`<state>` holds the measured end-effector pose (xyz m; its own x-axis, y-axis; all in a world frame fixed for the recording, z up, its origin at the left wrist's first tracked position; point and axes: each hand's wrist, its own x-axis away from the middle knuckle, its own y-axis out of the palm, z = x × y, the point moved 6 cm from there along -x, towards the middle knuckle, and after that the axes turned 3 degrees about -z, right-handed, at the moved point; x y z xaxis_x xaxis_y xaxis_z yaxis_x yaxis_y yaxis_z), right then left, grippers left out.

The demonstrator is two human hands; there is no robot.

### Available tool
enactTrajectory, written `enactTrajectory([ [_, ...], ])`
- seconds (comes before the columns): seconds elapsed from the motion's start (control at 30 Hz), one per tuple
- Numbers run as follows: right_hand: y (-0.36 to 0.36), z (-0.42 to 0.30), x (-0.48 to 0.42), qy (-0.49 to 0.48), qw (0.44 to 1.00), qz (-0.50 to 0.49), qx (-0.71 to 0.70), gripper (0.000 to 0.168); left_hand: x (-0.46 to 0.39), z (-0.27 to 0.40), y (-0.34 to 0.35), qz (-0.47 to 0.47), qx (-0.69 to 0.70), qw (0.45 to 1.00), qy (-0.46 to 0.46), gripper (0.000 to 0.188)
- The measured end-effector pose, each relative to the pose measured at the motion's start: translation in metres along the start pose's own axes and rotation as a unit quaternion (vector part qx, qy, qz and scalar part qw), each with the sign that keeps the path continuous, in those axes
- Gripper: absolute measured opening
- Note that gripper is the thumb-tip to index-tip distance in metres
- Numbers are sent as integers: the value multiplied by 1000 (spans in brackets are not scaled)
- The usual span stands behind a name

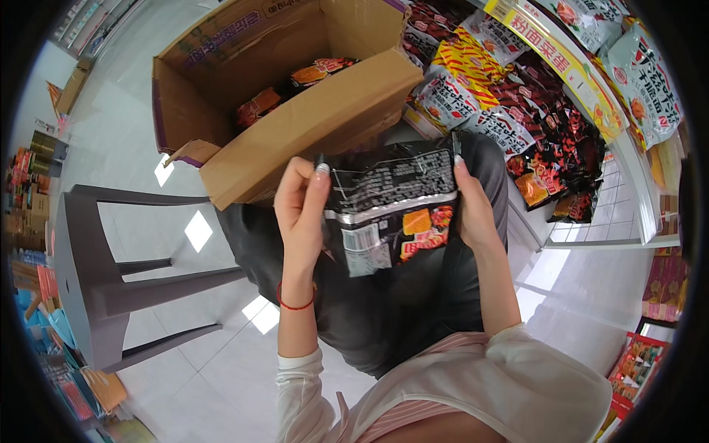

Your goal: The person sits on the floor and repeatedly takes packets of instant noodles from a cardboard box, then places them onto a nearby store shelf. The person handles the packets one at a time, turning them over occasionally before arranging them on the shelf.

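Above my lap, a black plastic snack packet [394,205] is stretched between my two hands, its printed back with a barcode facing up. My left hand [303,207] pinches its left edge between thumb and fingers. At the right edge, my right hand [473,207] grips the packet, with the thumb on top and the fingers mostly hidden behind it. Just beyond, an open cardboard box [316,116] holds several similar packets [318,71] at its bottom. To the right, white, yellow-striped and black snack packets [540,180] lie heaped in a shelf bin.
A grey plastic stool [88,277] lies on its side on the tiled floor at the left. The shelf edge with a yellow price strip [570,66] curves along the right, with white packets [642,83] beyond it. Boxed goods [39,205] line the far left.
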<state>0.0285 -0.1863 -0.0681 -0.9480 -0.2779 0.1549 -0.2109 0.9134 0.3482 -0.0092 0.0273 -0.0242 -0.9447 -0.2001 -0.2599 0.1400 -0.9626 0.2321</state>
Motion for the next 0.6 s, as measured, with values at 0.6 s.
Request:
enactTrajectory([
  [0.6,-27,-27,16,-29,969,243,19,27,20,-21,12,-173,-122,964,-160,30],
])
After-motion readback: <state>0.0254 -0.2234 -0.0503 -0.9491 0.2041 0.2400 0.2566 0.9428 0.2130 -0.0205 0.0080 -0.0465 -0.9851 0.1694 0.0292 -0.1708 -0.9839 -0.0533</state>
